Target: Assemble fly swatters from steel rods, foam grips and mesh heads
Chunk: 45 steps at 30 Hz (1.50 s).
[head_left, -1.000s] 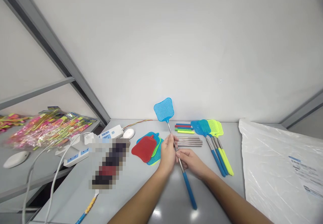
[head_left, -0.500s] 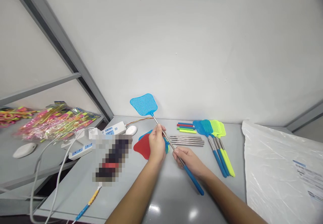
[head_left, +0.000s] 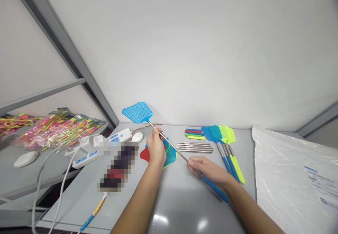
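A blue fly swatter with a thin metal shaft and a blue grip slants across the view, held above the table by both hands. My left hand is closed round the shaft just below the mesh head. Further down, my right hand is closed on the metal shaft close above the blue grip. Beneath my left hand lie loose swatter heads, a red one and a blue-green one, partly covered. Metal rods lie in a row beyond my hands, with coloured grip sleeves behind them.
Several whole swatters lie fanned out to the right, beside a large white plastic bag. Power strips, white cables and a pixelated object occupy the left. Bagged colourful items lie on a neighbouring surface.
The swatter's head has moved left and slightly down, while its grip end has shifted right. My hands are further apart, left hand leftward and right hand rightward, uncovering more of the blue-green head.
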Tool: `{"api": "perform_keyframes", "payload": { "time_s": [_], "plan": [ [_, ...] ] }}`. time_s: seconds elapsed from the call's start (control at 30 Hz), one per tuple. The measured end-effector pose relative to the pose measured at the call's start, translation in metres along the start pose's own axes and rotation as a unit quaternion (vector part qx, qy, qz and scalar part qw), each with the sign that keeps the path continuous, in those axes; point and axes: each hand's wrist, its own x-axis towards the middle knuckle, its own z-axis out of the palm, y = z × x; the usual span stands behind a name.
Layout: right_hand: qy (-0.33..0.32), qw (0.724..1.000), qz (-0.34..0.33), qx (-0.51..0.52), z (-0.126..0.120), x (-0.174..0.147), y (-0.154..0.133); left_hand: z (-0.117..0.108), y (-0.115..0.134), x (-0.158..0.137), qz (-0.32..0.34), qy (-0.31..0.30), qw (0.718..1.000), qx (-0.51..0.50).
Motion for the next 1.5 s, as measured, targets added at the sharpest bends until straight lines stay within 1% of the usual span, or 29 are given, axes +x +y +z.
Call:
{"api": "perform_keyframes", "payload": {
  "time_s": [0.17, 0.3, 0.43, 0.5, 0.57, 0.63, 0.67, 0.7, 0.73, 0.77, 0.83, 0.9, 1.0, 1.03, 1.17, 1.3, 1.4, 1.5],
  "plan": [
    [-0.018, 0.995, 0.021, -0.092, -0.015, -0.024, -0.013, -0.001, 0.001, 0.002, -0.001, 0.011, 1.0, -0.019],
    [0.009, 0.99, 0.025, -0.139, -0.017, -0.038, -0.021, -0.002, 0.003, 0.001, 0.0, 0.008, 1.0, -0.015],
    [0.032, 0.992, 0.056, -0.113, -0.02, -0.049, -0.017, 0.0, 0.001, -0.001, -0.002, 0.024, 1.0, -0.001],
    [0.06, 0.991, 0.071, -0.098, -0.02, -0.052, -0.012, 0.004, -0.002, -0.012, -0.009, 0.02, 1.0, 0.007],
    [0.086, 0.991, 0.069, -0.082, -0.02, -0.053, -0.006, 0.01, -0.006, -0.032, -0.021, -0.006, 1.0, 0.018],
    [0.09, 0.993, 0.052, -0.055, -0.019, -0.052, -0.003, 0.017, -0.011, -0.06, -0.037, -0.054, 0.997, 0.034],
    [0.085, 0.995, 0.042, -0.041, -0.018, -0.051, -0.003, 0.019, -0.013, -0.075, -0.046, -0.087, 0.994, 0.044],
    [0.079, 0.996, 0.035, -0.031, -0.018, -0.05, -0.003, 0.021, -0.014, -0.089, -0.056, -0.144, 0.986, 0.067],
    [0.074, 0.996, 0.029, -0.027, -0.018, -0.049, -0.003, 0.022, -0.015, -0.1, -0.067, -0.188, 0.977, 0.08],
    [0.074, 0.997, 0.022, -0.031, -0.018, -0.048, -0.003, 0.022, -0.016, -0.108, -0.079, -0.212, 0.97, 0.085],
    [0.082, 0.995, 0.014, -0.047, -0.017, -0.047, -0.005, 0.022, -0.015, -0.116, -0.088, -0.228, 0.965, 0.093],
    [0.095, 0.993, 0.009, -0.068, -0.014, -0.044, -0.008, 0.021, -0.012, -0.113, -0.074, -0.23, 0.966, 0.092],
    [0.109, 0.988, 0.006, -0.108, -0.008, -0.04, -0.013, 0.02, -0.008, -0.099, -0.039, -0.234, 0.968, 0.077],
    [0.111, 0.986, 0.006, -0.125, -0.007, -0.039, -0.014, 0.02, -0.007, -0.094, -0.031, -0.227, 0.971, 0.067],
    [0.103, 0.978, 0.026, -0.18, -0.009, -0.046, -0.017, 0.018, -0.004, -0.07, -0.012, -0.149, 0.989, 0.008],
    [0.091, 0.973, 0.046, -0.209, -0.014, -0.065, -0.012, 0.015, 0.002, -0.043, 0.019, -0.089, 0.995, -0.037],
    [0.092, 0.969, 0.064, -0.222, -0.015, -0.078, -0.008, 0.012, 0.007, -0.032, 0.029, -0.07, 0.995, -0.064],
    [0.102, 0.964, 0.078, -0.231, -0.017, -0.087, -0.008, 0.012, 0.01, -0.031, 0.028, -0.072, 0.994, -0.078]
  ]
}}
